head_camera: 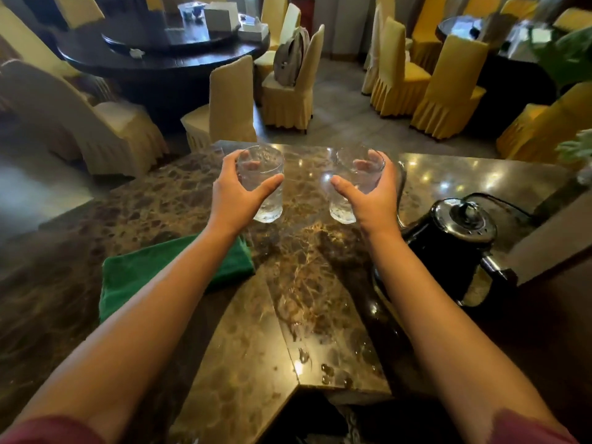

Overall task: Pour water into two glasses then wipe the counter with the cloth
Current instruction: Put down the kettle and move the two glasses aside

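Observation:
Two clear textured glasses stand on the brown marble counter (307, 251) near its far edge. My left hand (235, 193) is wrapped around the left glass (267, 200); my right hand (373, 195) grips the right glass (344, 206). A folded green cloth (141, 277) lies on the counter under my left forearm. To the right stands a black electric kettle (455, 248) with a chrome-knobbed lid and a thin gooseneck spout. Water drops (323, 363) glisten on the counter's near part.
The counter ends just beyond the glasses. Past it are yellow-covered chairs (230, 104), a dark round table (160, 56) with boxes, and a grey backpack (288, 59) on a chair. A kettle cord (503, 203) runs behind the kettle. Green leaves (570, 59) hang at right.

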A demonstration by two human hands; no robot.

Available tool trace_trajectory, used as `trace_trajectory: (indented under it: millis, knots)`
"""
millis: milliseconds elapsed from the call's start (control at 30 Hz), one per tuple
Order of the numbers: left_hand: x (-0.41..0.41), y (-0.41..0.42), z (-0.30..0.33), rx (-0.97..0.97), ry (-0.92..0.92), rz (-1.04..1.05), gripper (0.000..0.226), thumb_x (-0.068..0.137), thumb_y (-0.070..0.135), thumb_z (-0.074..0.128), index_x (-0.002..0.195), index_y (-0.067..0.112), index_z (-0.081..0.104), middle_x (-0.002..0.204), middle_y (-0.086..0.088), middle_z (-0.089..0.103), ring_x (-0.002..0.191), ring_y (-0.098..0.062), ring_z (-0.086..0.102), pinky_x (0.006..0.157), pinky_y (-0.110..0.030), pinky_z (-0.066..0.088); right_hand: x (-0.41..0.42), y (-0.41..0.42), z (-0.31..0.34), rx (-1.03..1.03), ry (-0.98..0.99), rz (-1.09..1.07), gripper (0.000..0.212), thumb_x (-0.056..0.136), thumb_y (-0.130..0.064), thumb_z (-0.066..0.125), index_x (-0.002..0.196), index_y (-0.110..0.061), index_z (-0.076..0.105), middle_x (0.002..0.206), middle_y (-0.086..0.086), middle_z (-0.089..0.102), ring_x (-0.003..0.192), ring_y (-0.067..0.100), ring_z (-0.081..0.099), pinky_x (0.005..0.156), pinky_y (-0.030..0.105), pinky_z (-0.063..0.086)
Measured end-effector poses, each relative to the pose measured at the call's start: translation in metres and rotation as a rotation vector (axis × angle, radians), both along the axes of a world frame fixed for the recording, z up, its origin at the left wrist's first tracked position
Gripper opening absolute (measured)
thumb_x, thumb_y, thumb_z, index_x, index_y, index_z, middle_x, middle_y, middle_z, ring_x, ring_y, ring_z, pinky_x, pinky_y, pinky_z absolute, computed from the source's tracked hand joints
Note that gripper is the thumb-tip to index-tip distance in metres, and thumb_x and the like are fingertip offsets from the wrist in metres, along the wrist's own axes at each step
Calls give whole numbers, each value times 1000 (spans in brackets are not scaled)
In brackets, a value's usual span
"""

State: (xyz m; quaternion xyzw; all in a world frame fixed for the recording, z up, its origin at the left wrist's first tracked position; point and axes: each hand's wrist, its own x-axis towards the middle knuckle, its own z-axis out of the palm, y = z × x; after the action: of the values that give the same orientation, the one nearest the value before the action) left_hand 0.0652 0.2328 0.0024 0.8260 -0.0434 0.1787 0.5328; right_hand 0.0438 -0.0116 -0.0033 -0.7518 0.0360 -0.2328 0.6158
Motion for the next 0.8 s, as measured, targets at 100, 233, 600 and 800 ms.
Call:
trace_trajectory:
  millis: [100, 233, 600, 800]
  knots:
    - [31, -7, -8, 1, 14, -10, 81, 78, 63, 78, 140, 21, 47, 116, 16, 65, 108, -3, 60, 88, -8, 39, 29, 2, -10, 6, 2, -60, 84, 77, -34, 94, 145, -17, 49, 136, 8, 64, 126, 15, 61, 107, 31, 49]
    - [60, -18, -20, 11, 29, -31, 82, 80, 61, 78, 141, 15, 46, 118, 12, 65, 112, -9, 59, 89, -8, 39, 51, 6, -27, 16, 47, -84, 82, 81, -31, 93, 147, -18, 47, 133, 3, 63, 124, 12, 60, 107, 34, 49]
    - [111, -34, -52, 14, 57, -50, 90, 81, 56, 80, 146, 10, 38, 133, -4, 60, 124, -16, 56, 103, -25, 42, 95, 24, -62, -20, 113, -155, 93, 80, -42, 92, 155, -21, 41, 143, -4, 57, 126, 2, 56, 94, 5, 39]
    - [113, -32, -62, -9, 49, -61, 90, 83, 52, 81, 148, 10, 35, 140, -10, 56, 130, -22, 54, 110, -36, 45, 100, 33, -74, -43, 96, -180, 91, 80, -47, 90, 153, -23, 41, 141, -7, 57, 129, 9, 56, 98, 9, 39]
